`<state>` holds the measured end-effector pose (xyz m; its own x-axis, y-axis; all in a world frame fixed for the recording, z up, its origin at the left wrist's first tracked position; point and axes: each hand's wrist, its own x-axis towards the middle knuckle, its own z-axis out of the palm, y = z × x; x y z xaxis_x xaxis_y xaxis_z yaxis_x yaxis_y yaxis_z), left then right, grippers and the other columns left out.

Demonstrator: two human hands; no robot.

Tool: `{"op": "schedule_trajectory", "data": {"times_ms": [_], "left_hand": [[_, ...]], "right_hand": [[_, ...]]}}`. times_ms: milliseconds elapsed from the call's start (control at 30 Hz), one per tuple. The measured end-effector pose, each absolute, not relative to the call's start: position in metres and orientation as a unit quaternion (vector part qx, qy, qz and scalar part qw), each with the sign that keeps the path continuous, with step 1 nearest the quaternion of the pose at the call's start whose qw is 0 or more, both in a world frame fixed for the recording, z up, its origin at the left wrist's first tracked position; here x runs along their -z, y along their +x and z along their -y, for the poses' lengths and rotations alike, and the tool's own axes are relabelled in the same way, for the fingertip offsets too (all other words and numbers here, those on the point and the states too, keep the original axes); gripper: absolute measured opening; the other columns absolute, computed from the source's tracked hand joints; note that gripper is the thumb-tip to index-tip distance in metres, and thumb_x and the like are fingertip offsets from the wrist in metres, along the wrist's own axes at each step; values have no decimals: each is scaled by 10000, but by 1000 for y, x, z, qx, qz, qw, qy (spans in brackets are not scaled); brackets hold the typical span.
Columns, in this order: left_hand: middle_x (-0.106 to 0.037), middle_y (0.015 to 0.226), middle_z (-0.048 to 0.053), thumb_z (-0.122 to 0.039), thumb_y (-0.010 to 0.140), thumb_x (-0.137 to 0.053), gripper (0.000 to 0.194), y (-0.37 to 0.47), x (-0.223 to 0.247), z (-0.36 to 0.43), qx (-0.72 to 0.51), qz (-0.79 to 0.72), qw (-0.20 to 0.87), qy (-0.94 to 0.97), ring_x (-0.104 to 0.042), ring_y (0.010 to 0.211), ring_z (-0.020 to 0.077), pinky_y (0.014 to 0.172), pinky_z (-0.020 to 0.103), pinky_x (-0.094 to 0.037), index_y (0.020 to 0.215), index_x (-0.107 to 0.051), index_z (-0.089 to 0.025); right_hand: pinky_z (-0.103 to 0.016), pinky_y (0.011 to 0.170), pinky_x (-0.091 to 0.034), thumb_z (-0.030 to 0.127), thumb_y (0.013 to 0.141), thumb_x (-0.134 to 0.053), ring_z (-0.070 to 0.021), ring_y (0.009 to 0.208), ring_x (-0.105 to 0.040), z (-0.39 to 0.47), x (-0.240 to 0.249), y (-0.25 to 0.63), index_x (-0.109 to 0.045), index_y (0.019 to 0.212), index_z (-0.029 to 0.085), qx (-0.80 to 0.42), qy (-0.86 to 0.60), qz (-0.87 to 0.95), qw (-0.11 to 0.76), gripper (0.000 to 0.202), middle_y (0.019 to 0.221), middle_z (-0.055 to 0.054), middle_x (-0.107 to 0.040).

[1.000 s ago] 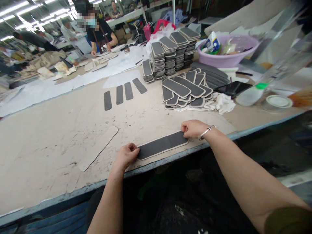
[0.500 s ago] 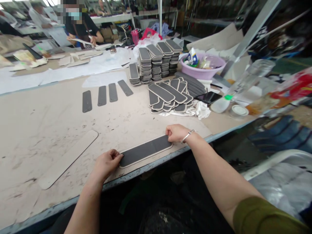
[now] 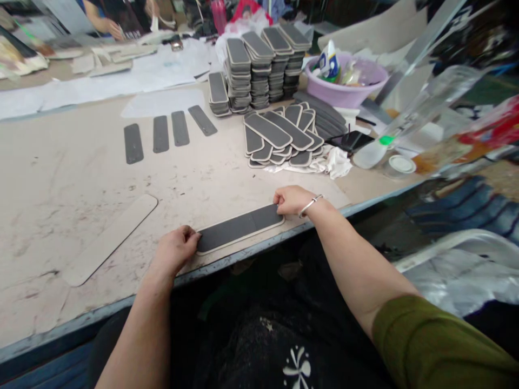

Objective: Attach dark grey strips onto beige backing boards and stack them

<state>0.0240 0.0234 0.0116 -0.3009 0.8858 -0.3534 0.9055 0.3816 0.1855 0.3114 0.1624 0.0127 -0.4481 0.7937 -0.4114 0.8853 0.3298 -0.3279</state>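
A long dark grey strip with a beige border [image 3: 239,229] lies flat near the table's front edge. At its left end my left hand [image 3: 177,247] has thumb and fingers pinched together on the strip. My right hand [image 3: 292,200], with a silver bangle at the wrist, pinches the strip's far right corner. To the left lies a loose beige strip [image 3: 113,240] with rounded ends. Further back, several bare dark grey strips [image 3: 160,134] are laid out in a row. A loose heap of bordered grey strips [image 3: 279,132] sits beyond my right hand.
Tall stacks of bordered strips [image 3: 259,70] stand at the back. Right of them are a purple basin [image 3: 348,89] holding packets, a dark phone [image 3: 352,140], a white cloth [image 3: 336,162] and a small round tub [image 3: 400,165]. Across the table, a person's arm [image 3: 101,22] shows.
The view has tilted down, so everything on the table sits higher in the picture. Both hands keep their hold on the strip's ends, and the strip lies in the same place.
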Motion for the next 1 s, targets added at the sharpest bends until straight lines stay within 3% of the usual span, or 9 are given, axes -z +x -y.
{"op": "schedule_trajectory", "data": {"times_ms": [267, 400, 533, 633, 733, 800, 1000], "left_hand": [[-570, 562, 2, -463, 737, -459, 284, 24, -16, -23, 17, -818, 238, 523, -536, 598, 173, 551, 251, -330, 713, -570, -203], [-561, 548, 2, -479, 749, -443, 296, 22, -16, -25, 24, -819, 231, 524, -536, 603, 178, 547, 252, -318, 696, -556, -210], [-568, 561, 7, -474, 759, -435, 295, 21, -13, -25, 23, -817, 224, 531, -534, 606, 181, 545, 254, -309, 691, -551, -211], [-570, 560, 9, -474, 765, -430, 296, 19, -10, -25, 24, -815, 225, 534, -537, 608, 184, 546, 255, -305, 692, -550, -212], [-570, 558, 4, -481, 768, -428, 302, 17, -8, -25, 22, -812, 228, 536, -539, 598, 181, 547, 255, -307, 694, -546, -213], [-572, 560, 3, -485, 765, -433, 306, 16, -7, -26, 21, -813, 228, 535, -538, 589, 179, 546, 256, -308, 690, -544, -210], [-574, 550, 13, -485, 758, -442, 309, 19, -10, -27, 17, -812, 236, 533, -543, 594, 186, 540, 264, -310, 686, -556, -208]], "right_hand": [[-236, 544, -414, 362, 601, -698, -166, 630, -592, -162, -14, 321, -663, 810, 177, 232, 543, -802, 97, 282, 672, -23, -654], [-255, 639, -431, 334, 703, -612, -180, 724, -605, -166, -23, 328, -650, 802, 185, 195, 552, -811, 24, 183, 747, -34, -669], [-300, 770, -441, 341, 832, -483, -186, 817, -608, -147, -36, 312, -577, 1075, 154, 170, 556, -807, -103, 321, 906, -62, -670], [-306, 961, -356, 395, 882, -419, -190, 1114, -493, -110, -33, 280, -396, 1302, 118, 187, 419, -873, -166, 503, 1240, -110, -529], [-352, 1068, -210, 513, 856, -426, -221, 1310, -234, -72, -16, 248, -295, 1368, 102, 187, 248, -942, -130, 669, 1410, -117, -324], [-399, 1086, -149, 590, 831, -406, -242, 1335, -155, -61, -2, 238, -281, 1376, 97, 169, 221, -955, -99, 745, 1440, -123, -254], [-443, 1087, -111, 687, 788, -332, -262, 1347, -105, -91, 15, 271, -240, 1400, 106, 152, 352, -923, -21, 849, 1465, -122, -167]]}}
